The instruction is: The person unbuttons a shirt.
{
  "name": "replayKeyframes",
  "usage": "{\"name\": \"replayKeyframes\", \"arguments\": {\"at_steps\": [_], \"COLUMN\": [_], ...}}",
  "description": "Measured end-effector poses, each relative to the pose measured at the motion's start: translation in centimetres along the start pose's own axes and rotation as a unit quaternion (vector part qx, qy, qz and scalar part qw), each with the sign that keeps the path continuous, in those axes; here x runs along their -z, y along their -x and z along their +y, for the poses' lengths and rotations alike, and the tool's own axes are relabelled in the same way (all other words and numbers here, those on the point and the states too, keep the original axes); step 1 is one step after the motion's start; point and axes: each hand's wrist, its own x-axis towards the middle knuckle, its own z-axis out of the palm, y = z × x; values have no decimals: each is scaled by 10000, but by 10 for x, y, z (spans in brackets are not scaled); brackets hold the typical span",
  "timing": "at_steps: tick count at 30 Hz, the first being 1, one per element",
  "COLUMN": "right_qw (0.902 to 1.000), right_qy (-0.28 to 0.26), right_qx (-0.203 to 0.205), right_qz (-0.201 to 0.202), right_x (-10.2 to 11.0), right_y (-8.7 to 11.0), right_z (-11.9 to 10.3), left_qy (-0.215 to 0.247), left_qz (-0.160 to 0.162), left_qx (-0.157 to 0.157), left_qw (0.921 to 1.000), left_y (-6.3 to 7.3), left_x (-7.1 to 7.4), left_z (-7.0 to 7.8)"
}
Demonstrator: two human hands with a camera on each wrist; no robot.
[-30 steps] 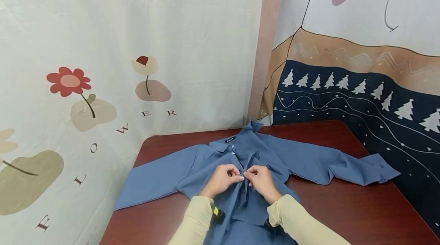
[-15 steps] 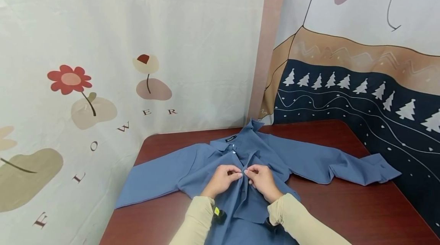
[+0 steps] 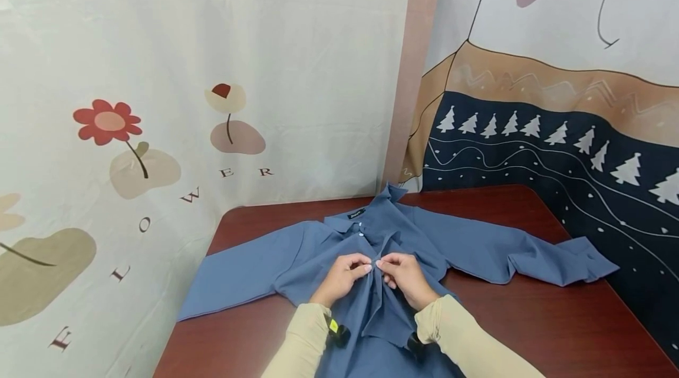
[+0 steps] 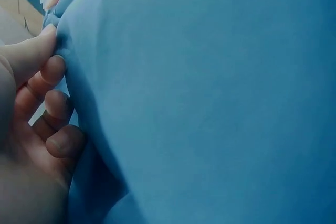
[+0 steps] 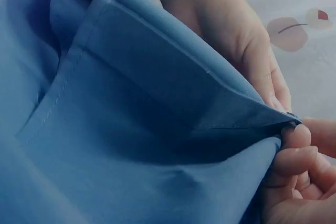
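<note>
A blue long-sleeved shirt lies spread on the table, collar at the far side, sleeves out to both sides. At the middle of its front, my left hand pinches one edge of the opening between thumb and index finger. Close beside it, my right hand pinches the facing edge, fingertips almost touching the left ones. Both edges are lifted, and the right wrist view shows the raised front flap. Pale buttons show below the collar. Whatever lies right between the fingertips is hidden.
The dark red-brown table carries the shirt. Behind it hangs a pale curtain printed with flowers and letters. A navy cloth with white trees hangs along the right side.
Both hands stay at the same place on the shirt front, with only slight finger shifts. The left thumb has moved a little upward, and the lower front flap has shifted slightly.
</note>
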Motion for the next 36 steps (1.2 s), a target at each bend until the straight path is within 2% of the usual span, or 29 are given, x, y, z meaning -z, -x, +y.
{"name": "replayKeyframes", "arguments": {"at_steps": [7,12,15,19,26,33,36], "right_qw": [9991,9953,9939,9972,9993,9911,9860], "right_qy": [413,900,1018,710,-27,-682,-989], "right_qx": [10,226,327,187,-18,-320,-538], "right_qz": [116,260,261,156,-360,-1094,-1228], "right_x": [-2,-5,-6,-6,-1,9,12], "right_y": [0,0,1,0,-3,-6,-7], "right_z": [-2,-1,0,2,5,6,7], "left_qy": [-101,-130,-201,-180,106,338,347], "left_qz": [72,144,182,186,84,-92,-149], "left_qx": [78,196,159,10,-116,11,14], "left_qw": [9999,9996,9995,9997,9998,9994,9993], "left_y": [0,0,0,-1,-1,-2,-2], "left_x": [-2,-3,-4,-4,-1,2,2], "left_z": [2,5,6,5,-1,-5,-5]}}
